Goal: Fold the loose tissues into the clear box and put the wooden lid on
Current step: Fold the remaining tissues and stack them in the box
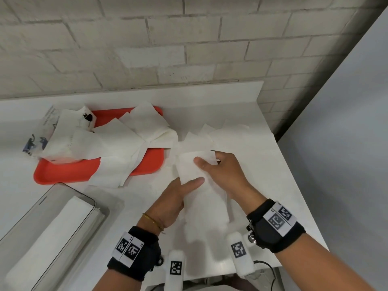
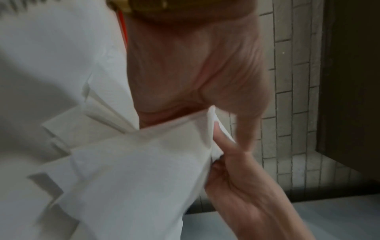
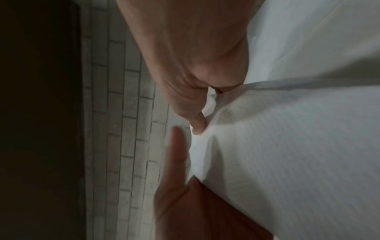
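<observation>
A folded white tissue (image 1: 202, 196) is held just above the counter between both hands. My left hand (image 1: 178, 196) grips its left edge, thumb on top and fingers underneath. My right hand (image 1: 222, 171) pinches the far right corner, thumb laid across the top. The left wrist view shows the left hand (image 2: 195, 68) and right hand (image 2: 236, 181) meeting at the tissue (image 2: 133, 170). The right wrist view shows the right hand (image 3: 195, 68) on the tissue (image 3: 287, 146). The clear box (image 1: 84, 196) lies at the lower left with folded tissues (image 1: 48, 238) inside. No wooden lid is in view.
A red tray (image 1: 69, 171) behind the box carries loose tissues (image 1: 126, 139) and a printed tissue packet (image 1: 48, 133). More loose tissues (image 1: 210, 133) lie on the white counter (image 1: 262, 164) beyond my hands. A brick wall backs the counter, whose edge runs close on the right.
</observation>
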The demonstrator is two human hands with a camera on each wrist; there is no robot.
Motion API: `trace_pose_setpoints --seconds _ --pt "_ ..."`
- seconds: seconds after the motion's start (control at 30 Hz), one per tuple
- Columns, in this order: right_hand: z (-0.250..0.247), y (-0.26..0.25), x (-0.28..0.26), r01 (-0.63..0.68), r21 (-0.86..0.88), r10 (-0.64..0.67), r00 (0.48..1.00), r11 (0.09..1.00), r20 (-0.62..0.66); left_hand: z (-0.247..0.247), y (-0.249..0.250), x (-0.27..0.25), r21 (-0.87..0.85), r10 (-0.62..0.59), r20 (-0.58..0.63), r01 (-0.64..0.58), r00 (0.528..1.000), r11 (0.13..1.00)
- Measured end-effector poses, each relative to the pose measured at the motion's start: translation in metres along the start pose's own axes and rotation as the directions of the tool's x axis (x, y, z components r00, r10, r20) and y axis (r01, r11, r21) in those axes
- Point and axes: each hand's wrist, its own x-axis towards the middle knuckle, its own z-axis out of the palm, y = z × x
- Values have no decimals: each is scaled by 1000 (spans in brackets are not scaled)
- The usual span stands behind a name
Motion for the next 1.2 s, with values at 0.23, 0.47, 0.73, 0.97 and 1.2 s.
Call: trace_pose_setpoints --seconds 0.23,0.47,0.73,0.97,1.2 --pt "-10 7 2 -40 -131 61 984 991 167 1 -7 2 -128 61 -148 -80 987 988" --pt "-42 40 -14 -43 -114 73 959 993 275 -24 -8 -4 -337 141 -277 -233 951 912" --pt "-37 73 -8 19 -16 -16 990 1000 142 -63 -21 -28 325 275 -442 -134 854 936" --pt "-16 85 -13 -18 -59 26 990 998 142 -69 -36 -28 385 277 -500 -76 821 920" --pt "-13 89 -17 68 -112 -51 987 991 150 -64 -41 -27 380 353 -437 -186 827 906"
